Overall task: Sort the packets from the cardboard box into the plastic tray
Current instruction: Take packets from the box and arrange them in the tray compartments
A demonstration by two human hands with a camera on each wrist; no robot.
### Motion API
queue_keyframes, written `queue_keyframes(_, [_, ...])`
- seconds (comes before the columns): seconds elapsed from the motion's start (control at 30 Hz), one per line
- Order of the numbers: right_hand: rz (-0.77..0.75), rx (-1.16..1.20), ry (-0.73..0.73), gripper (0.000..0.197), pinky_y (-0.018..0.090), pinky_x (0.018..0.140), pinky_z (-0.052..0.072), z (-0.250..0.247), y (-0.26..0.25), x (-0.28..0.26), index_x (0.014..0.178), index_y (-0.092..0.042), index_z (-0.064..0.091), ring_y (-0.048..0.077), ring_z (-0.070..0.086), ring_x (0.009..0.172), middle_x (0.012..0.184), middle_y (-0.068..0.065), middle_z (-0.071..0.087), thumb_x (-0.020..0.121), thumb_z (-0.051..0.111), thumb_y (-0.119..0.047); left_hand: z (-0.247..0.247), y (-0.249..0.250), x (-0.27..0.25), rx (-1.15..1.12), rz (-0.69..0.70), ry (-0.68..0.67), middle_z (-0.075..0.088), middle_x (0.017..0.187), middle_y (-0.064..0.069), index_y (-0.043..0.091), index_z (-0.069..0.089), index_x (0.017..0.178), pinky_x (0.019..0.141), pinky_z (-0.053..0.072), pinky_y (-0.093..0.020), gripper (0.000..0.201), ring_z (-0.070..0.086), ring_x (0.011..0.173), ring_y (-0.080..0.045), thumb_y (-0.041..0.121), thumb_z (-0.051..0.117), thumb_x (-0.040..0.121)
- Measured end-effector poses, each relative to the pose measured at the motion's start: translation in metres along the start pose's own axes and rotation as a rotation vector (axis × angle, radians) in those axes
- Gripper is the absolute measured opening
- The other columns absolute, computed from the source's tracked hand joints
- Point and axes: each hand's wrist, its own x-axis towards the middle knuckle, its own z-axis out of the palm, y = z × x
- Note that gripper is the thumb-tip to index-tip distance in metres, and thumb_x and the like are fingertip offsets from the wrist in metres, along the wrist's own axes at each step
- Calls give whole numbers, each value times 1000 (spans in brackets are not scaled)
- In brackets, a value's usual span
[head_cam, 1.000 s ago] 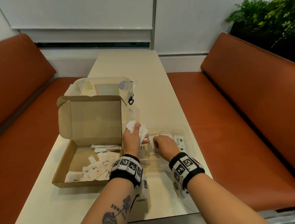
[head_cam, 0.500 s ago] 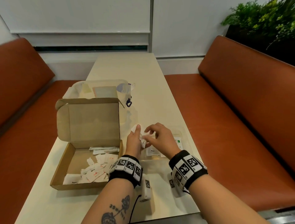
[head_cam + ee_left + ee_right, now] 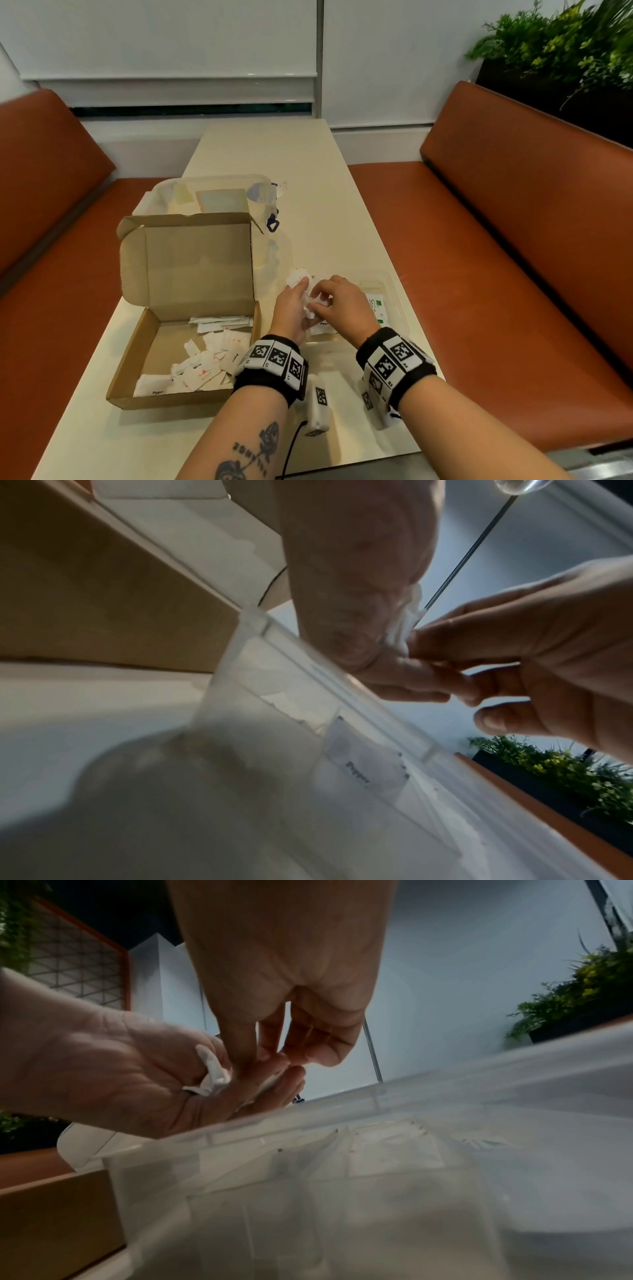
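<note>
An open cardboard box (image 3: 135, 353) sits on the table's left, with several white packets (image 3: 205, 370) loose inside. The clear plastic tray (image 3: 394, 291) lies just to its right and holds a few packets, one with green print (image 3: 375, 305). Above the tray's left end, my left hand (image 3: 301, 298) grips a bunch of white packets (image 3: 297, 278). My right hand (image 3: 318, 303) meets it and pinches a packet out of that bunch. The right wrist view shows the pinch (image 3: 274, 1056) against the white packets (image 3: 214, 1069), just over the tray's wall (image 3: 377, 1102). Most of the bunch is hidden inside my left palm (image 3: 352, 574).
A clear lidded container (image 3: 212, 195) stands behind the cardboard box's raised lid (image 3: 186, 260). Orange benches (image 3: 513, 257) run along both long sides of the table. A planter with green plants (image 3: 565, 44) sits at the upper right. The table's right edge is close to the tray.
My right hand has lifted out of the tray and come to the bunch in my left hand, where it now pinches a packet. The left hand has barely moved.
</note>
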Motion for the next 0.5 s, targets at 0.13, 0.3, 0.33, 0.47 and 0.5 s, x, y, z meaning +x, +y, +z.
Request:
queue_keyframes(0.13, [86, 153, 70, 18, 26, 70, 46, -4, 2, -4, 100, -22, 62, 11, 56, 76, 83, -4, 62, 82, 66, -25, -1, 1, -1, -10, 19, 1, 72, 87, -5, 14, 58, 107, 55, 59, -32, 16, 72, 72, -20, 24, 50, 98])
queue_keyframes(0.3, [147, 234, 16, 46, 19, 62, 42, -8, 3, -4, 118, -24, 52, 8, 53, 69, 87, -3, 59, 76, 73, -23, 4, 1, -4, -32, 14, -15, 66, 107, -12, 10, 54, 122, 61, 59, -34, 27, 69, 76, -20, 22, 48, 99])
queue_keyframes(0.33, [154, 246, 4, 53, 18, 61, 41, -9, 2, -3, 122, -24, 50, 8, 53, 68, 88, -3, 58, 75, 73, -20, 5, 0, -4, -39, 13, -20, 65, 111, -13, 9, 53, 125, 64, 58, -36, 30, 68, 80, -22, 22, 47, 99])
queue_keyframes(0.47, [215, 388, 14, 60, 22, 61, 53, -11, 0, -2, 122, -22, 49, 10, 58, 63, 77, -2, 57, 70, 72, -5, 8, -3, -7, -36, 27, -27, 67, 104, -11, 9, 52, 124, 59, 58, -33, 28, 69, 76, -19, 19, 47, 99])
queue_keyframes(0.5, [223, 415, 29, 58, 22, 62, 53, -11, 1, -2, 120, -22, 49, 10, 58, 64, 76, -2, 56, 70, 72, -3, 8, -2, -8, -42, 35, -16, 67, 101, -10, 10, 53, 123, 55, 58, -31, 26, 68, 74, -19, 18, 47, 99])
